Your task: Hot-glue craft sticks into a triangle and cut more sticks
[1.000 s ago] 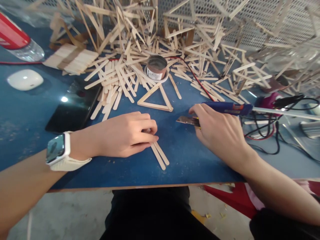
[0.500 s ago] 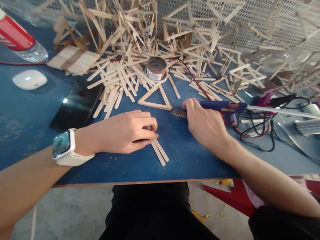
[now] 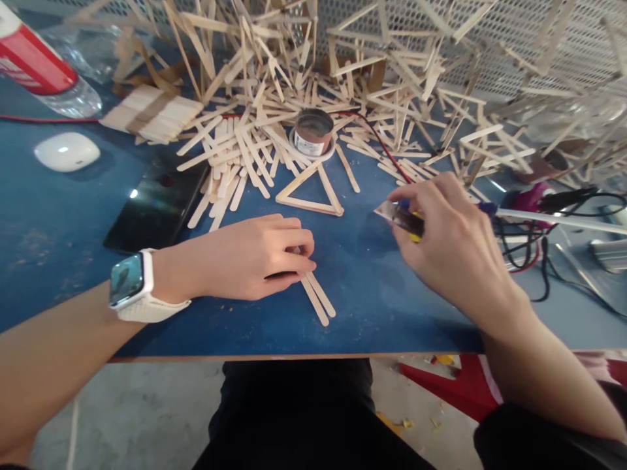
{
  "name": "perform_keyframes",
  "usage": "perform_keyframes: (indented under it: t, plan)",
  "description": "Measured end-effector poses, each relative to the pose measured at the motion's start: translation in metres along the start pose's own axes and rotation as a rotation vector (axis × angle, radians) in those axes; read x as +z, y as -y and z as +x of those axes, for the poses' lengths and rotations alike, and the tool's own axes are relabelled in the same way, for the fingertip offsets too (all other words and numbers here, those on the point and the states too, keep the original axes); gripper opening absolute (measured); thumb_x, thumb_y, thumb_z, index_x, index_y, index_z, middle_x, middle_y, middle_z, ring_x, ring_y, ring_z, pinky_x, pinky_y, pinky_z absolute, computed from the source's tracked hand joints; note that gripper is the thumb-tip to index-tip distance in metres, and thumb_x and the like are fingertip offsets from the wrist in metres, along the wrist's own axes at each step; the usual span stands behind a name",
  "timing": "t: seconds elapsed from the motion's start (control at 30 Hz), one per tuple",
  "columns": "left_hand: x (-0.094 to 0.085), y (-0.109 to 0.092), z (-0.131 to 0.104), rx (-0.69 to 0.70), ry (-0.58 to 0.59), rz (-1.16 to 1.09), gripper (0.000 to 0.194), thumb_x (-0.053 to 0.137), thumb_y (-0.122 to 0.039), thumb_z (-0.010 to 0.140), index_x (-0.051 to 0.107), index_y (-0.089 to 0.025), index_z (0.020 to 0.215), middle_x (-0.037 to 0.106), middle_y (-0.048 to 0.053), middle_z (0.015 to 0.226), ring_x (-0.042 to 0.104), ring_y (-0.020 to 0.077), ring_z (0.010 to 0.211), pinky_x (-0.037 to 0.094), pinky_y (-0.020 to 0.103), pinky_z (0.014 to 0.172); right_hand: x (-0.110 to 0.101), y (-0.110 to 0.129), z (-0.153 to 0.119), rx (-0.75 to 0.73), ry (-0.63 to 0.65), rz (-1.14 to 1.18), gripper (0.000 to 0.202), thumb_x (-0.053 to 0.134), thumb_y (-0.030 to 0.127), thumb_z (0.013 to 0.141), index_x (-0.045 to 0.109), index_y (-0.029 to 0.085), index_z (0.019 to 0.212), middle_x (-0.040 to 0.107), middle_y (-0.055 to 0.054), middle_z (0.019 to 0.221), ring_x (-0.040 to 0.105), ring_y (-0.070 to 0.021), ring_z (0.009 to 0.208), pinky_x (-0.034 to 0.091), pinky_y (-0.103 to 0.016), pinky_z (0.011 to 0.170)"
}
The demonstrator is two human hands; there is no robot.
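Observation:
My left hand (image 3: 267, 258), with a white watch (image 3: 128, 281) on its wrist, is closed over two craft sticks (image 3: 318, 301) on the blue table; their near ends stick out side by side beneath my fingers, the far ends hidden. My right hand (image 3: 453, 245) grips a utility knife (image 3: 404, 218), its blade pointing left and a bit of yellow showing on its body. Between and beyond my hands lies a triangle of craft sticks (image 3: 311, 204). Behind my right hand the glue gun (image 3: 487, 209) is largely covered.
A pile of loose craft sticks (image 3: 255, 156) and stick frames fills the back. A small round tin (image 3: 313, 134) stands before it. At left are a black phone (image 3: 155, 205), a white rounded case (image 3: 67, 152) and a bottle (image 3: 44, 59). Black cables (image 3: 543, 274) tangle at right.
My right hand has picked up the utility knife from beside the glue gun, raising it and moving right. My left hand stays on the two sticks. The view has shifted slightly.

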State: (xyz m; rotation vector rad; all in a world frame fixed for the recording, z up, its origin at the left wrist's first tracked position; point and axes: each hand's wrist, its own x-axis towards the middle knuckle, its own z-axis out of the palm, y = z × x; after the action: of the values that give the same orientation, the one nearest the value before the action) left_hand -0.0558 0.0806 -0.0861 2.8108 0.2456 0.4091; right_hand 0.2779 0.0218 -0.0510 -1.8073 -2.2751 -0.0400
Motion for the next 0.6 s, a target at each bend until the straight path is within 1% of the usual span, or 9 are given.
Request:
perform_keyframes:
  t: [0.1, 0.17, 0.23, 0.27, 0.3, 0.37, 0.4, 0.47, 0.6]
  plan:
    - [0.001, 0.001, 0.000, -0.004, 0.010, -0.004, 0.031, 0.061, -0.021, 0.126, 0.091, -0.017, 0.128, 0.083, 0.013, 0.125, 0.077, 0.0280, 0.109, 0.062, 0.044, 0.101, -0.004, 0.001, 0.001, -0.002, -0.118, 0.119, 0.022, 0.059, 0.024, 0.111, 0.074, 0.033, 0.124, 0.082, -0.011, 0.121, 0.080, -0.0331, 0.101, 0.065, -0.050, 0.089]
    - [0.001, 0.001, 0.000, -0.022, 0.023, -0.009, 0.031, 0.060, -0.022, 0.127, 0.092, -0.019, 0.128, 0.084, 0.012, 0.127, 0.077, 0.0283, 0.113, 0.062, 0.044, 0.103, -0.003, 0.002, 0.005, 0.006, -0.128, 0.189, 0.020, 0.060, 0.028, 0.113, 0.076, 0.037, 0.120, 0.082, -0.007, 0.110, 0.077, -0.0317, 0.091, 0.064, -0.051, 0.088]
    - [0.001, 0.000, 0.001, -0.036, 0.027, -0.017, 0.032, 0.060, -0.023, 0.127, 0.092, -0.021, 0.127, 0.084, 0.012, 0.127, 0.078, 0.0283, 0.115, 0.063, 0.044, 0.105, 0.000, 0.004, 0.014, 0.014, -0.088, 0.215, 0.017, 0.066, 0.031, 0.111, 0.078, 0.036, 0.121, 0.080, -0.006, 0.102, 0.074, -0.0314, 0.085, 0.064, -0.051, 0.087]
    - [0.001, 0.000, 0.001, -0.038, 0.027, -0.019, 0.032, 0.060, -0.023, 0.127, 0.092, -0.021, 0.127, 0.084, 0.012, 0.127, 0.078, 0.0283, 0.115, 0.063, 0.043, 0.105, 0.003, 0.004, 0.021, 0.008, -0.061, 0.210, 0.014, 0.070, 0.030, 0.108, 0.079, 0.034, 0.118, 0.080, -0.006, 0.099, 0.075, -0.0316, 0.086, 0.063, -0.051, 0.087]
    - [0.000, 0.000, 0.001, -0.036, 0.023, -0.020, 0.031, 0.061, -0.023, 0.127, 0.092, -0.021, 0.127, 0.084, 0.012, 0.127, 0.078, 0.0284, 0.116, 0.063, 0.043, 0.106, 0.006, 0.005, 0.028, -0.003, -0.013, 0.188, 0.012, 0.072, 0.029, 0.107, 0.080, 0.031, 0.116, 0.082, -0.007, 0.103, 0.078, -0.0327, 0.092, 0.063, -0.051, 0.092]
    - [0.000, -0.001, 0.001, -0.030, 0.015, -0.020, 0.028, 0.064, -0.021, 0.125, 0.092, -0.020, 0.128, 0.084, 0.013, 0.127, 0.078, 0.0287, 0.115, 0.063, 0.043, 0.105, 0.012, 0.008, 0.044, -0.022, 0.080, 0.105, 0.004, 0.074, 0.027, 0.106, 0.078, 0.028, 0.105, 0.086, -0.010, 0.110, 0.081, -0.0359, 0.103, 0.062, -0.051, 0.096]
    - [0.000, 0.000, 0.001, -0.027, 0.011, -0.021, 0.027, 0.065, -0.020, 0.124, 0.092, -0.019, 0.128, 0.084, 0.013, 0.126, 0.078, 0.0287, 0.114, 0.063, 0.043, 0.104, 0.015, 0.010, 0.052, -0.030, 0.120, 0.061, 0.004, 0.075, 0.026, 0.105, 0.078, 0.026, 0.103, 0.087, -0.013, 0.113, 0.081, -0.0373, 0.106, 0.061, -0.051, 0.097]
    - [0.000, 0.001, 0.001, -0.023, 0.002, -0.024, 0.025, 0.067, -0.019, 0.123, 0.092, -0.018, 0.127, 0.084, 0.012, 0.125, 0.078, 0.0281, 0.113, 0.063, 0.042, 0.102, 0.020, 0.013, 0.068, -0.049, 0.160, 0.002, 0.005, 0.076, 0.027, 0.106, 0.080, 0.024, 0.105, 0.087, -0.016, 0.116, 0.081, -0.0389, 0.107, 0.060, -0.049, 0.094]
    - [0.003, 0.002, 0.001, -0.008, -0.012, -0.029, 0.025, 0.068, -0.019, 0.123, 0.093, -0.016, 0.126, 0.083, 0.012, 0.124, 0.078, 0.0275, 0.112, 0.061, 0.040, 0.101, 0.023, 0.018, 0.088, -0.035, 0.222, -0.014, 0.015, 0.074, 0.029, 0.108, 0.086, 0.020, 0.111, 0.088, -0.019, 0.119, 0.080, -0.0392, 0.109, 0.058, -0.047, 0.093]
